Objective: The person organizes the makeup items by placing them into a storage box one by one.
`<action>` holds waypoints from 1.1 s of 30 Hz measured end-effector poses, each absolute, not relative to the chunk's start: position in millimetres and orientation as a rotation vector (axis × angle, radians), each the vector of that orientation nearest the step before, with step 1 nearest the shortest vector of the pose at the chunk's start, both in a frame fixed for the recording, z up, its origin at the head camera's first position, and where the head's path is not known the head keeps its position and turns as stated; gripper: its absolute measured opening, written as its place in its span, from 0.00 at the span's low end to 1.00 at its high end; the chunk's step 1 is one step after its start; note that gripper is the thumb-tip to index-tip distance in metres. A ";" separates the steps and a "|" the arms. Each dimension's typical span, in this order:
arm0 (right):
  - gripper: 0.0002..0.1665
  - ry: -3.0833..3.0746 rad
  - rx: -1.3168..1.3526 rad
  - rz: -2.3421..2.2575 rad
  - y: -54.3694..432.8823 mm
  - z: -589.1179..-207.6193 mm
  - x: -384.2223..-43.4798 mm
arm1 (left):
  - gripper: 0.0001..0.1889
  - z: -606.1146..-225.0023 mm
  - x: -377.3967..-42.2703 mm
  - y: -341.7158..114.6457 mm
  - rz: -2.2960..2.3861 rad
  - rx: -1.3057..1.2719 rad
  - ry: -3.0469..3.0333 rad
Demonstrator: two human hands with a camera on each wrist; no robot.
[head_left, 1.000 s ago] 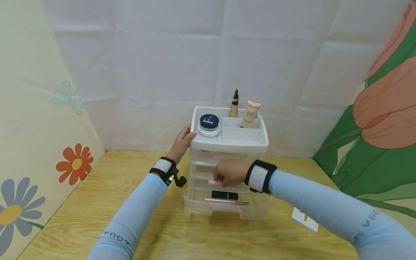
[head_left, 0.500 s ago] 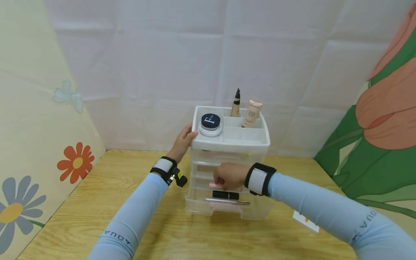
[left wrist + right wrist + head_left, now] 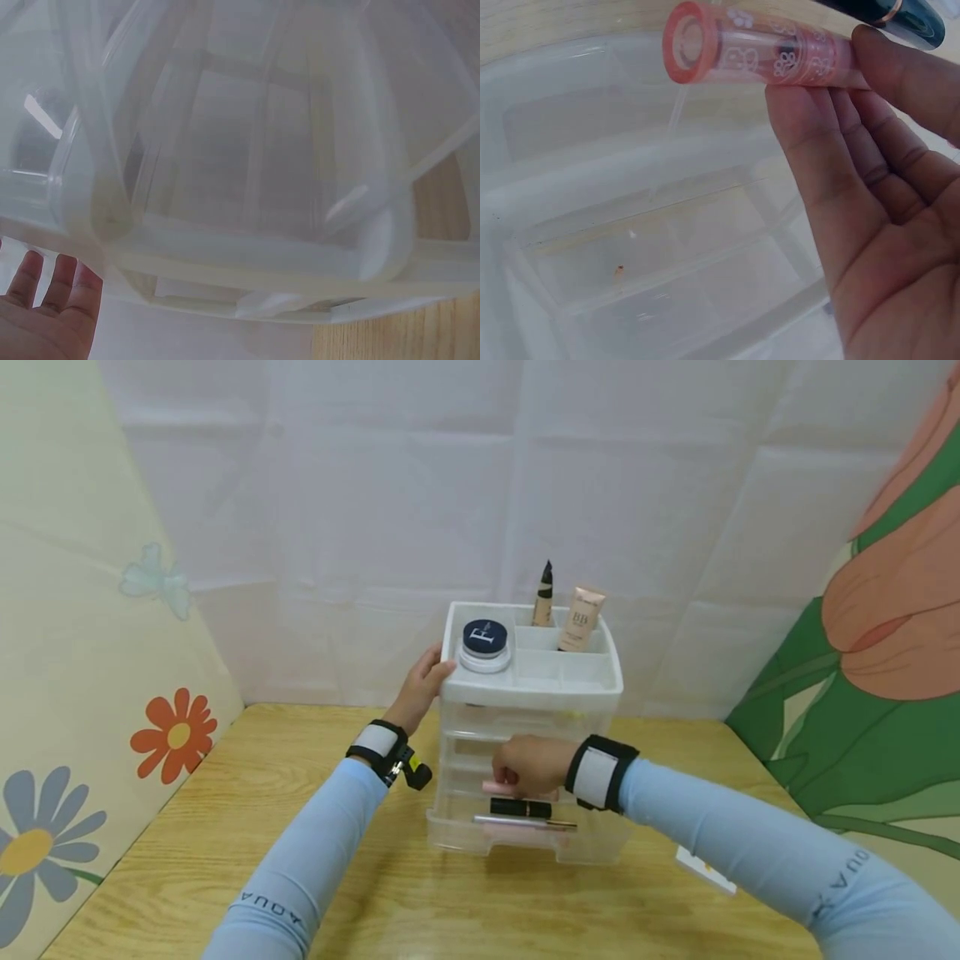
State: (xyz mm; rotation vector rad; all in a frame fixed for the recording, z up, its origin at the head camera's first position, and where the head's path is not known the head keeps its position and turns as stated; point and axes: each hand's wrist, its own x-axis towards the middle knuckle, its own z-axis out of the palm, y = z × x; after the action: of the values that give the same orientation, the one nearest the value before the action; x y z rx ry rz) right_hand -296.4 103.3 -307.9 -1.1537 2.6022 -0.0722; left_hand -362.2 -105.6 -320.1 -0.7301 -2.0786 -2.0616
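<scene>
A clear plastic drawer organizer [image 3: 480, 732] with a white compartment top stands on the table, its bottom drawer [image 3: 457, 835] pulled out. My left hand [image 3: 422, 687] rests against the organizer's upper left side; in the left wrist view its fingers [image 3: 56, 292] look nearly straight by the rim. Over the open drawer, my right hand [image 3: 534, 764] pinches a pink cosmetic tube [image 3: 754, 49] with white paw prints between thumb and fingertips. Just in front of it, a black tube [image 3: 519, 807] and a slim silver pen-like stick [image 3: 517, 821] lie in the drawer.
On the organizer's top sit a dark-lidded round jar [image 3: 484, 639], a black-tipped beige tube [image 3: 543, 597] and a BB cream tube [image 3: 581, 620]. A small white card or box [image 3: 705, 870] lies on the table, partly behind the right forearm. A white cloth backdrop hangs behind.
The right hand and the pink tube have lowered slightly toward the black tube in the drawer. The left hand keeps its place on the organizer.
</scene>
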 end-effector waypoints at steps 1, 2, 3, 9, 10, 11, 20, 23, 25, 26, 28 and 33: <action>0.04 2.603 -1.156 -0.072 104.0 -308.5 -296.7 | 0.32 -320.0 -362.0 -105.5 -2.060 -0.728 -2.083; 0.04 2.602 -1.156 -0.075 104.7 -309.0 -296.9 | 0.31 -319.8 -361.6 -105.3 -2.058 -0.724 -2.086; 0.03 2.601 -1.156 -0.077 105.3 -309.4 -297.0 | 0.31 -319.9 -361.5 -105.2 -2.056 -0.722 -2.089; 0.04 2.592 -1.122 -0.096 107.4 -308.9 -296.9 | 0.31 -320.1 -360.5 -105.5 -2.066 -0.728 -2.085; 0.05 2.591 -1.117 -0.100 108.0 -308.0 -296.5 | 0.31 -320.2 -360.7 -105.4 -2.067 -0.732 -2.083; 0.05 2.592 -1.116 -0.103 108.7 -307.2 -296.1 | 0.31 -320.2 -360.8 -105.3 -2.068 -0.736 -2.081; 0.12 2.621 -1.120 -0.072 114.7 -288.3 -288.4 | 0.32 -320.4 -360.0 -105.1 -2.059 -0.733 -2.078; 0.12 2.627 -1.094 -0.103 118.8 -280.8 -285.3 | 0.32 -321.0 -360.6 -105.4 -2.056 -0.733 -2.083; 0.13 2.622 -1.104 -0.146 123.3 -275.7 -283.6 | 0.32 -320.9 -360.5 -105.6 -2.055 -0.731 -2.085; 0.13 2.625 -1.102 -0.164 125.7 -273.3 -282.5 | 0.32 -320.8 -360.4 -105.5 -2.055 -0.728 -2.086; 0.13 2.639 -1.104 -0.193 131.1 -268.7 -280.4 | 0.32 -320.4 -360.1 -105.2 -2.059 -0.726 -2.085; 0.13 2.673 -1.165 -0.236 148.4 -255.6 -272.1 | 0.31 -319.7 -360.6 -104.7 -2.066 -0.727 -2.082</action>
State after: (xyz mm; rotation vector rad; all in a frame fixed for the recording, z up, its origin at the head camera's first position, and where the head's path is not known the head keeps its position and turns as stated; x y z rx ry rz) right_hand -272.1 148.4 -255.6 -1.1649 2.6728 -0.2359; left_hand -360.6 -104.7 -319.7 -0.7271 -2.0821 -2.0660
